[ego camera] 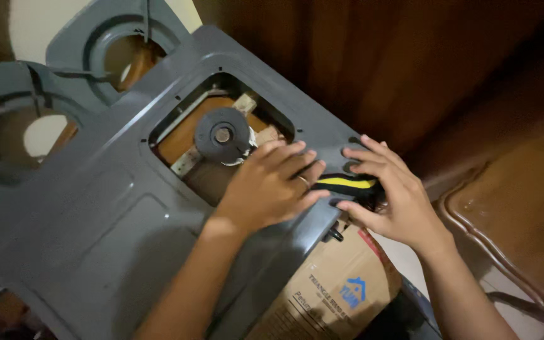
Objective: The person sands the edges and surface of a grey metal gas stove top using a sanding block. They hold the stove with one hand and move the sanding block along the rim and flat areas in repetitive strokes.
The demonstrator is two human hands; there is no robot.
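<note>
A large grey plastic panel (96, 220) with a rectangular cutout and round openings lies tilted in front of me. Inside the cutout sits a round grey disc part (223, 134) over wooden pieces. My left hand (271, 186) rests flat on the panel's right edge, a ring on one finger, fingers close together. My right hand (390, 195) is beside it with fingers spread, its fingertips on a black and yellow object (347, 183) lying at the panel's edge. Whether either hand grips that object is unclear.
A cardboard box (335, 286) with a blue house mark stands under the panel's edge. Dark wooden furniture (410, 69) fills the back, and a glossy carved wooden surface (524, 208) lies at the right. Two round grey openings (26, 135) show at the left.
</note>
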